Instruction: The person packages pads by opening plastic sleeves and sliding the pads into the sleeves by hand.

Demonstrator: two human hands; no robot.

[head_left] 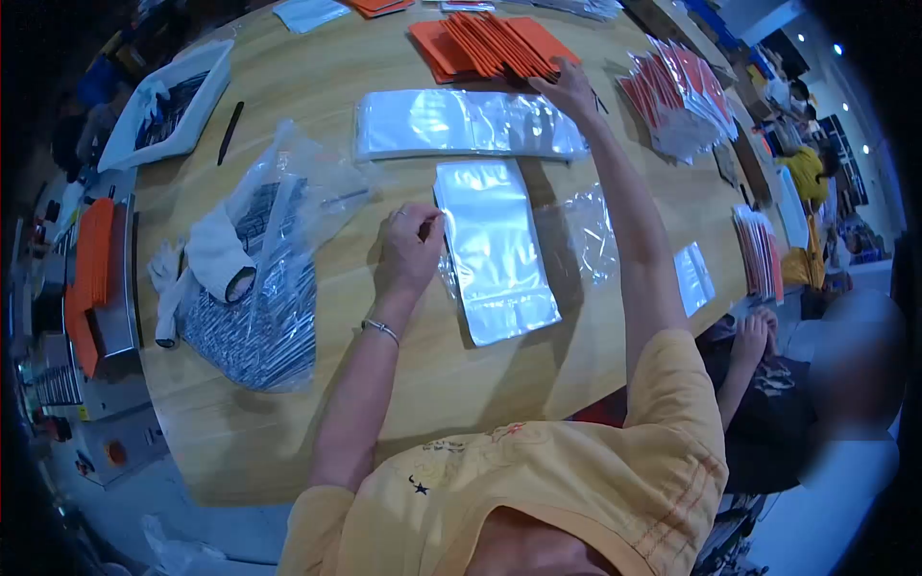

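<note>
My left hand (pixel 415 248) rests at the left edge of a stack of clear, shiny plastic bags (pixel 495 250), its fingers curled together; whether anything thin is pinched there is too small to tell. Far forward, my right hand (pixel 569 88) reaches to the right end of a pile of orange sleeves (pixel 490 46), fingertips at its edge. Its fingers look apart, though whether they grip a sleeve is not clear. Between the pile and the bag stack lies a wide row of clear bags (pixel 461 125).
At left, a plastic bag of dark thin items (pixel 254 317) has a white glove (pixel 219 252) on it. A white bin (pixel 200 110) stands behind, near a black pen (pixel 230 132). Packed red items (pixel 677 101) lie right. A seated person (pixel 768 403) is at the right edge.
</note>
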